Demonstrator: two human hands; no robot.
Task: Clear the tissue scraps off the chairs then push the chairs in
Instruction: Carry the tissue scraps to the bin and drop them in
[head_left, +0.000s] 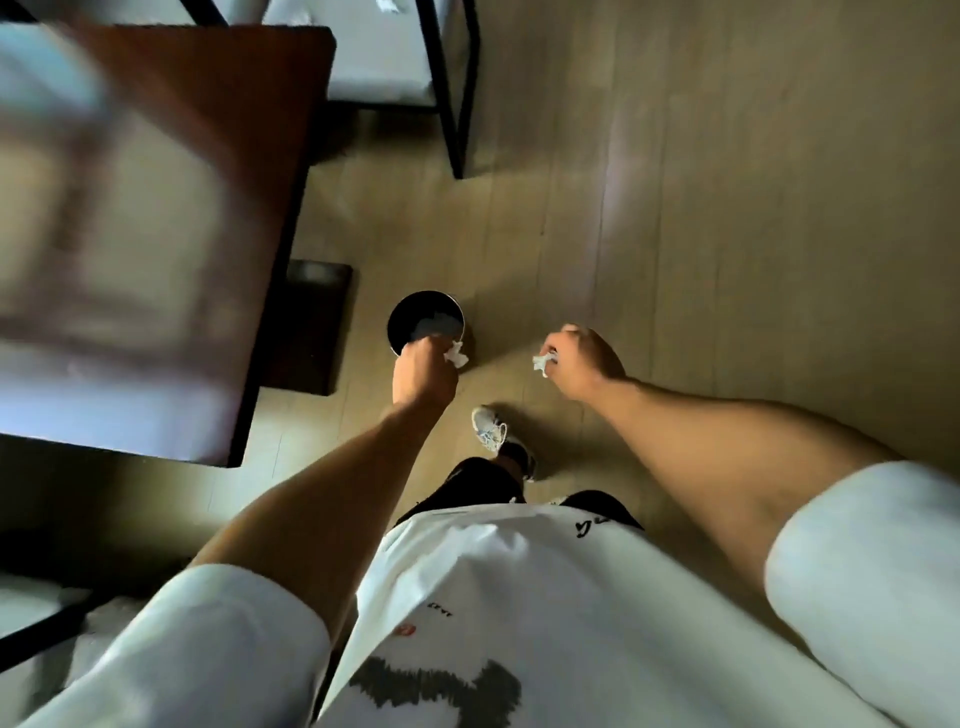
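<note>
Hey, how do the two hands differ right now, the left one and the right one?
The left hand is over the rim of the black bin; the right hand is off to the side, above bare floor. The tissue scrap in the left hand pokes out toward the right hand; the right hand's scrap sticks out toward the left hand. Both hands are curled, each pinching a white scrap.

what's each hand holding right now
Left hand: closed on a tissue scrap above the bin.
Right hand: closed on another tissue scrap.
</note>
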